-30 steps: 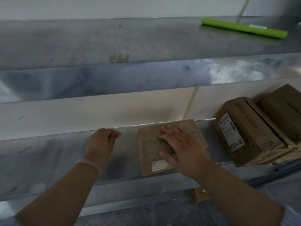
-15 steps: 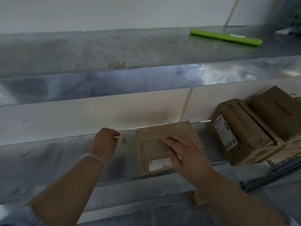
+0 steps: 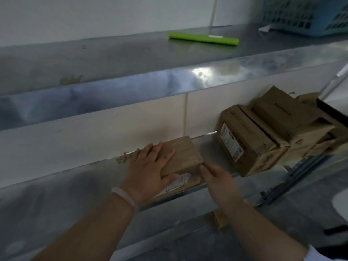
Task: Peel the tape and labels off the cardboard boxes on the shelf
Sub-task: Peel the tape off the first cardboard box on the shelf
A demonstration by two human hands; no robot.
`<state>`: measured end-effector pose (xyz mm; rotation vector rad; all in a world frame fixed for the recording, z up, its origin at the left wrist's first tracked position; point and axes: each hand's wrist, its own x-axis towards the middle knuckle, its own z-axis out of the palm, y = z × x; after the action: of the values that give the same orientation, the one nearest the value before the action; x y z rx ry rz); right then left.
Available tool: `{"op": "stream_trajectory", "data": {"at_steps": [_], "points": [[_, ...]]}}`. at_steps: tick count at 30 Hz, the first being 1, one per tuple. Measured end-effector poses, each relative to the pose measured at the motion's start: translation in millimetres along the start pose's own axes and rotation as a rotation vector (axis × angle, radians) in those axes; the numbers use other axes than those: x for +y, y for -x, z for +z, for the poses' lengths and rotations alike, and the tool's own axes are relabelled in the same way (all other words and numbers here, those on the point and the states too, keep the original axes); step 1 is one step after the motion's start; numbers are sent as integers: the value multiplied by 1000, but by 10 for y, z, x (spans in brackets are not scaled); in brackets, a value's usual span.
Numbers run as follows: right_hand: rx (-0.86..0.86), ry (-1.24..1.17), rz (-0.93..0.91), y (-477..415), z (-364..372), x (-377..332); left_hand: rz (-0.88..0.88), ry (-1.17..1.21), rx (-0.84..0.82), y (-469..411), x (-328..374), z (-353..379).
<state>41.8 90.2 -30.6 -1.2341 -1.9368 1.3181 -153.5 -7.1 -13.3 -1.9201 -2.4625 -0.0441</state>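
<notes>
Pressed left hand [image 3: 148,170], fingers straight, on the matte rectangular cardboard box [image 3: 185,157]; right hand [image 3: 218,179] at its corner beside the white label [image 3: 183,180], grip indiscernible.

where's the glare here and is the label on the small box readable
Head view: glare on the front edge of the upper shelf; head view is dim, and the label on the small box is smeared, unreadable.

You faced a white wall [image 3: 94,16] behind two steel shelves; the upper shelf [image 3: 131,59] (its front lip caught a bright glare) sat above the lower shelf [image 3: 56,185].
</notes>
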Motion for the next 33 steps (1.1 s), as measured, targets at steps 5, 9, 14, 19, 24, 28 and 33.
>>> {"op": "stream_trajectory", "data": {"at_steps": [5,9,14,19,24,28,33], "points": [[-4,-84,3,0,-37,22,41,-4,19,-10,-66,1],[-48,-110,-93,-34,-3,30,57,22,34,8,-87,-11],[-35,-109,-157,-8,-45,126,107,22,41,50,-125,-25],[-4,-293,-115,17,-52,163,104,3,56,84,-114,-32],[-193,-350,86,-170,-64,-18,147,-43,82,174,-3,-60],[-259,-310,0,-215,14,-92,39,128,168,232,-32,-78],[-177,-311,-324,-112,78,-84,-123,163,267,242,-129,-133]]}}
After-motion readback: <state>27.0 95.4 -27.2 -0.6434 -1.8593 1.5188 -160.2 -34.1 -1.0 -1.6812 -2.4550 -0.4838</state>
